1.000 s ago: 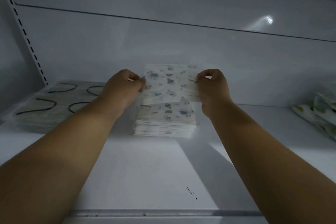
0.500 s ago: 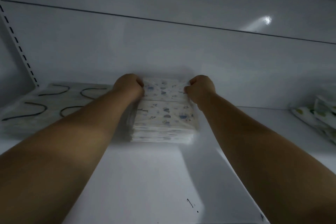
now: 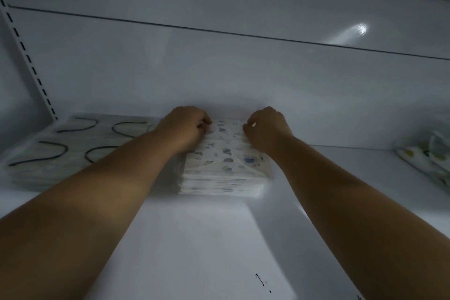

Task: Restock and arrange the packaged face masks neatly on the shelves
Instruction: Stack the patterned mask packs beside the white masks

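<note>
Face mask pack [image 3: 225, 133], blue-printed, lies on top of mask stack [image 3: 225, 170] btwn both hands, at back of white shelf [image 3: 194, 238] near rear wall. Left hand [image 3: 185, 126] pinches pack's left edge w/ curled fingers; right hand [image 3: 266, 129] pinches its right edge, same curl. Black-looped mask packs [image 3: 73, 143] lie just left of left hand; yellow-printed packs [image 3: 423, 161] well right of right hand.

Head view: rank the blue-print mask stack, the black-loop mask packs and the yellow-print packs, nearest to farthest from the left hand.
1. Blue-print mask stack: the left hand grips its top pack, centre of the shelf.
2. Black-loop mask packs: just left of that hand, by the slotted upright.
3. Yellow-print packs: far right edge.
</note>
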`<state>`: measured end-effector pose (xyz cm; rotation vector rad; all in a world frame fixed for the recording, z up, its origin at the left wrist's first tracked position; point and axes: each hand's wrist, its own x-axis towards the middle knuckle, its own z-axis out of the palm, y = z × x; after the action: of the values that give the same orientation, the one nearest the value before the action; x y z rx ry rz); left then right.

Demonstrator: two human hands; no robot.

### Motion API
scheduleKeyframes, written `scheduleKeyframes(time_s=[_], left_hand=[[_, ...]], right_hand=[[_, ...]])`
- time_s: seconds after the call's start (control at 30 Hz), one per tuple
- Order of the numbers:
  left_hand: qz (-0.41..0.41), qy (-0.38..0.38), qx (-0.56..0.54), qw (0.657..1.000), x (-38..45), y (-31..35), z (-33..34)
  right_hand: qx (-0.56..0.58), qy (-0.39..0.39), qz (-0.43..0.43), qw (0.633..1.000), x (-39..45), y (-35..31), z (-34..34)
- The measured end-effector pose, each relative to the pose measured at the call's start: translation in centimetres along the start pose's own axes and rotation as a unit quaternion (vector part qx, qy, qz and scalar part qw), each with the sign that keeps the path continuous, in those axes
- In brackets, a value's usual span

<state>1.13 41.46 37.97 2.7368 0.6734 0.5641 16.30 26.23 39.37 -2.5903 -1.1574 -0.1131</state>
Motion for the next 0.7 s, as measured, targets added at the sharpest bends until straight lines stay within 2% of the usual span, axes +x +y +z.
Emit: scheduleKeyframes(time_s=[0.07,0.13,0.2,0.27,0.37,0.43,0.53,0.7], left_hand=[[0.013,0.001,-0.005,1.0,-0.2,0.2,0.1],[0.009,-0.045,0.005,0.999,-0.3,0.5,0.4],[0.01,-0.062,0.019,0.998,-0.6,0.6,0.6],[0.004,-0.034,0.004,0.999,-0.9,0.7,0.3],[-0.021,-0.001,-0.008,1.0,-1.9,0.9,-0.8],[-0.051,0.006,-0.022,0.998,-3.1,1.0,-1.6],[-0.095,-0.025,-0.008,0.995,-5.2,1.1,-2.4],[-0.159,-0.011,0.005,0.987,-7.4,1.4,-2.5]], right_hand=[[0.011,0.021,-0.064,0.998,-0.6,-0.3,-0.2],[-0.001,-0.031,-0.114,0.993,-0.9,-0.7,-0.1],[-0.014,-0.081,-0.122,0.989,-1.1,-1.0,0.2],[0.012,-0.068,-0.111,0.991,-1.5,-1.0,0.0],[0.089,-0.006,-0.087,0.992,-2.8,-0.3,-1.1],[0.13,0.0,-0.062,0.99,-4.1,0.5,-1.8],[0.143,-0.035,-0.029,0.989,-6.0,1.9,-1.7],[0.134,0.001,0.042,0.99,-7.7,2.5,-0.8]])
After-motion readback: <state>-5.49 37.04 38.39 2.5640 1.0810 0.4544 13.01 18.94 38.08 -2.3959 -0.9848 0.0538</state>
